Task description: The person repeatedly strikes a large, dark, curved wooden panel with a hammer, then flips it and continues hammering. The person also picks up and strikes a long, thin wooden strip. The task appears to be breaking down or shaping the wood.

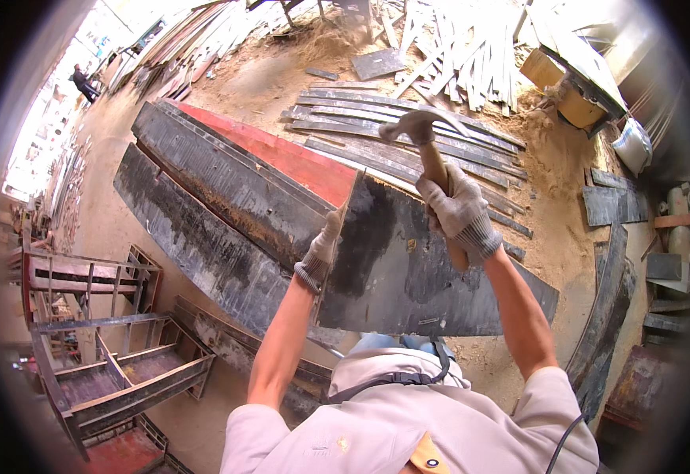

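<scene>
My right hand (pixel 457 207), in a grey-white knitted glove, is closed round the wooden handle of a claw hammer (pixel 433 162). The hammer is raised above a dark panel (pixel 408 261), its metal head uppermost. My left hand (pixel 321 251), gloved the same way, grips the panel's left edge, where it meets a long dark trough-like form (pixel 226 178). Part of the fingers there is hidden, and no nail can be made out. Along the form's far side runs a red face (pixel 274 146). The form's curved near board (pixel 195 229) stretches off to the left.
Beyond the panel, several dark strips (pixel 408 118) lie on a sawdust-covered floor, with a pile of pale planks (pixel 471 55) farther back. Dark wooden frames (pixel 124 371) stand at lower left. Curved boards (pixel 605 300) lie at right. A person (pixel 84 83) is far off at upper left.
</scene>
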